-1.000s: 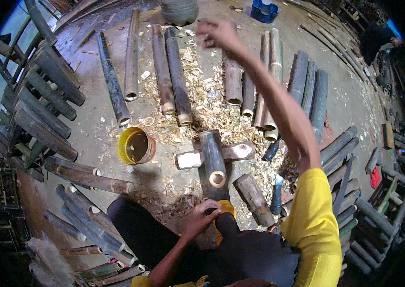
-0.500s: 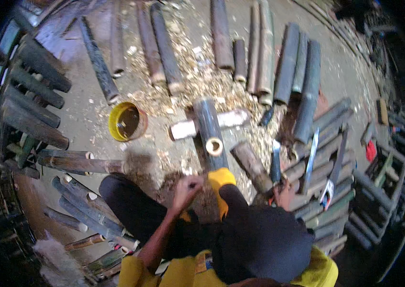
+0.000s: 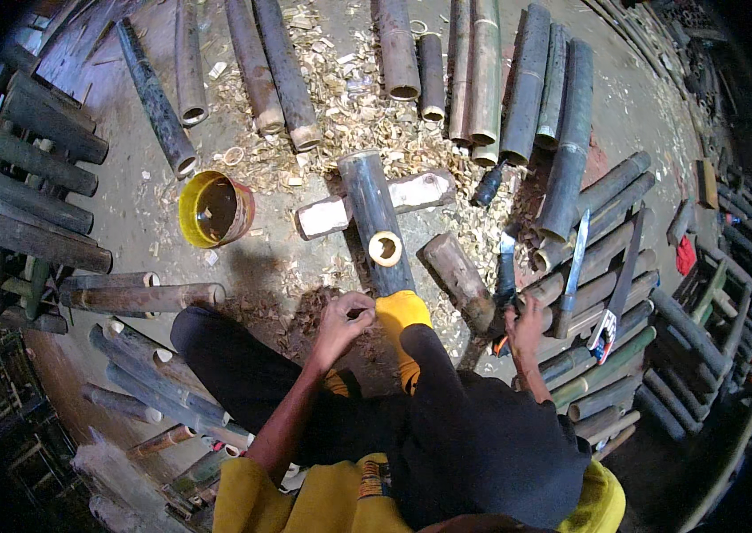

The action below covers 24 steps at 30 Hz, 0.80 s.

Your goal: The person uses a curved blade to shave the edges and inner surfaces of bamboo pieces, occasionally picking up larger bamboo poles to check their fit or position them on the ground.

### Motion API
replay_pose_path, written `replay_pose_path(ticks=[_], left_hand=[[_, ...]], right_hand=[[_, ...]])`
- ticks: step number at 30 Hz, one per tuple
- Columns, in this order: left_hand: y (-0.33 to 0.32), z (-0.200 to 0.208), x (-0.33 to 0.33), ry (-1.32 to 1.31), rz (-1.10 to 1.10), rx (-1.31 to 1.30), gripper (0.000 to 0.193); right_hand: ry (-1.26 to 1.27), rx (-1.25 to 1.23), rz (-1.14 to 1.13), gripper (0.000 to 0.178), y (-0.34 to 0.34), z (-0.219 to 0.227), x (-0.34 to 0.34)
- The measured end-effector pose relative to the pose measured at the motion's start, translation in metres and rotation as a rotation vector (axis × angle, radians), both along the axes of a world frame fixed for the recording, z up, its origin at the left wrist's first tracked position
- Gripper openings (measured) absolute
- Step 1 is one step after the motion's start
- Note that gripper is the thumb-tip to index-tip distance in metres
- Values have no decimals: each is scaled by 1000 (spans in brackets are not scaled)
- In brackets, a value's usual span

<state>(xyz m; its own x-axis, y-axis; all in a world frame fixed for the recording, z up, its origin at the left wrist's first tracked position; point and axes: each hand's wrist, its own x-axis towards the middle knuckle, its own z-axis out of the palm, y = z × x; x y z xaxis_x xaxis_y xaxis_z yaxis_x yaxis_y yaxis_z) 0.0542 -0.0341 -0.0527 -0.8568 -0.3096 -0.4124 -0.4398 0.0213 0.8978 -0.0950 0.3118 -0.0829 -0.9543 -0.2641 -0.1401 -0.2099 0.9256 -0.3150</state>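
A dark bamboo tube [image 3: 363,197] with a pale round hole cut in its side lies across a whitish split log [image 3: 425,191]. A foot in a yellow sock [image 3: 402,311] presses against the tube's near end. Beside the sock, my left hand [image 3: 340,327] is closed in a pinch; whatever its fingers hold is hidden. To the right, my right hand [image 3: 529,330] reaches down with fingers apart, by the lower end of a black-handled bladed tool [image 3: 505,275] with orange near its end. No firm grip on that tool shows.
A yellow bucket [image 3: 207,210] stands left of the tube. Wood chips [image 3: 349,98] cover the floor ahead. A short log [image 3: 459,280] lies right of the sock. Bamboo tubes [image 3: 527,80] surround me; a long blade [image 3: 576,266] and a handsaw [image 3: 622,284] rest on those at right.
The whole view has shifted, so the scene sits higher and slightly further left. Both hands stay near the same places, and the picture is sharper now.
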Motion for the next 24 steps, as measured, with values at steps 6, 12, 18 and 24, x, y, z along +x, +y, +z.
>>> replay_pose_path(ticks=[6, 12, 18, 24], left_hand=[[12, 4, -18, -52, -12, -2, 13], [-8, 18, -16, -128, -45, -61, 12], [-19, 8, 0, -124, 40, -185, 14], [23, -36, 25, -35, -326, -483, 33]], right_hand=[[-25, 281, -48, 61, -20, -40, -18], [17, 174, -85, 49, -23, -24, -38], [-380, -402, -404, 46, -19, 15, -12], [-285, -629, -345, 43, -50, 52, 22]])
